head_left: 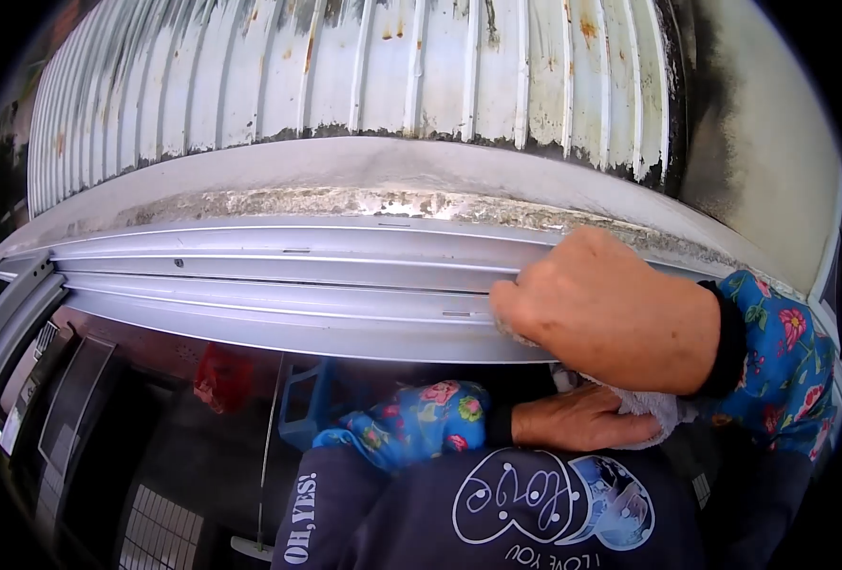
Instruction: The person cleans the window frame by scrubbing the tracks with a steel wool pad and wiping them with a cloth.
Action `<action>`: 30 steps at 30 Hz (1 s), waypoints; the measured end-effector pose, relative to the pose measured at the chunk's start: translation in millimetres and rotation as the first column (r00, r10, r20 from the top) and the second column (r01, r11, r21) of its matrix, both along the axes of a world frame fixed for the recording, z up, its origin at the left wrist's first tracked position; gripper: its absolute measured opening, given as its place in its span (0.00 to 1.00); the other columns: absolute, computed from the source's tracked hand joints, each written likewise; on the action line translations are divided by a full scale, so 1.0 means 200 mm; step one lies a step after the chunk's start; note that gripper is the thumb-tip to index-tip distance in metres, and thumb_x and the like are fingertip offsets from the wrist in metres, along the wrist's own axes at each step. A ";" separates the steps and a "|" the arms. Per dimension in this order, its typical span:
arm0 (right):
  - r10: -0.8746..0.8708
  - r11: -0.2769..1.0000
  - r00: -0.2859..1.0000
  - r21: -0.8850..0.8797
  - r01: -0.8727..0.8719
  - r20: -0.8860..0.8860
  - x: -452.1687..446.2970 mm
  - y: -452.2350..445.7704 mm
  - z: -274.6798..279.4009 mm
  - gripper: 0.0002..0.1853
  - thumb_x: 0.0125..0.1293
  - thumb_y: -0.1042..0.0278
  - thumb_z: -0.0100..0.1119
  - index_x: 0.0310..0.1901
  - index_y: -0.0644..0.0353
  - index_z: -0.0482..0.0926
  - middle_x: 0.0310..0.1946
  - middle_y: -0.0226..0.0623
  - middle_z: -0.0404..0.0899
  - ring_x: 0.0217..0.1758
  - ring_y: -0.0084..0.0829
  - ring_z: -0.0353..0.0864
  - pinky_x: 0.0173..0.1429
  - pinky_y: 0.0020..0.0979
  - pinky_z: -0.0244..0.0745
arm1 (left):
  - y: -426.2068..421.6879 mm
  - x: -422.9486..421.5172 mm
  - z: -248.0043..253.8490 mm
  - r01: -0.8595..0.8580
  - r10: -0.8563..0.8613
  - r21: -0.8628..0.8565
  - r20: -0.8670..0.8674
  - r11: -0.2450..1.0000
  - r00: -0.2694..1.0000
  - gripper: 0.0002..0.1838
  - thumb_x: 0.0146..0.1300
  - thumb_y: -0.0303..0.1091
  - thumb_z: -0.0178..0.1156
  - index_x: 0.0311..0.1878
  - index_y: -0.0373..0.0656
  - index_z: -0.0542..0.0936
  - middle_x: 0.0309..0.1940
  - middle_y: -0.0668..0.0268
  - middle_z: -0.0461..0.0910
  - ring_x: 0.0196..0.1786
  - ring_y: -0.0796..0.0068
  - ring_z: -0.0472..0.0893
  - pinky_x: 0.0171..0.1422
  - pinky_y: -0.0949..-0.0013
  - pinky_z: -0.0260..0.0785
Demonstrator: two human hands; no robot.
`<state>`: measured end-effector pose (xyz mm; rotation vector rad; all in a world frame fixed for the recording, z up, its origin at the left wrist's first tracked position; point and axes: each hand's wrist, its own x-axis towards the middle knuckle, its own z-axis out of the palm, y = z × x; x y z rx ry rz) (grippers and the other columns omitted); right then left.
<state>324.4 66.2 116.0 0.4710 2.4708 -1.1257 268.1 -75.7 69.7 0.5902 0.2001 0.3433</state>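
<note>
My right hand [601, 304] is closed in a fist over the right part of the silver window track [345, 309]. A bit of greyish cloth shows under its curled fingers. Below that wrist, a pale, textured cloth [637, 401] hangs in folds. My left hand [573, 418] is at the cloth, close to my body and under the right forearm. Its thumb presses along the cloth, while the other fingertips are partly hidden. Both arms wear blue floral sleeves with black cuffs.
Beyond the track runs a weathered ledge [392, 202], then a rusty corrugated metal sheet [392, 76]. A pale wall [772, 142] stands at right. Sliding frames [17, 309] meet the track at left. Below are a red plastic bag [223, 378] and a blue stool [307, 404].
</note>
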 end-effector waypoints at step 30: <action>0.174 0.877 0.812 0.463 0.130 -0.558 -1.59 0.04 -0.24 0.03 0.57 0.69 0.56 0.28 0.57 0.75 0.27 0.41 0.77 0.33 0.43 0.80 0.35 0.42 0.75 | -0.22 -0.88 -0.09 -0.918 0.958 -0.351 -0.145 0.184 0.248 0.41 0.67 0.62 0.49 0.71 0.39 0.58 0.66 0.56 0.67 0.67 0.58 0.69 0.72 0.54 0.59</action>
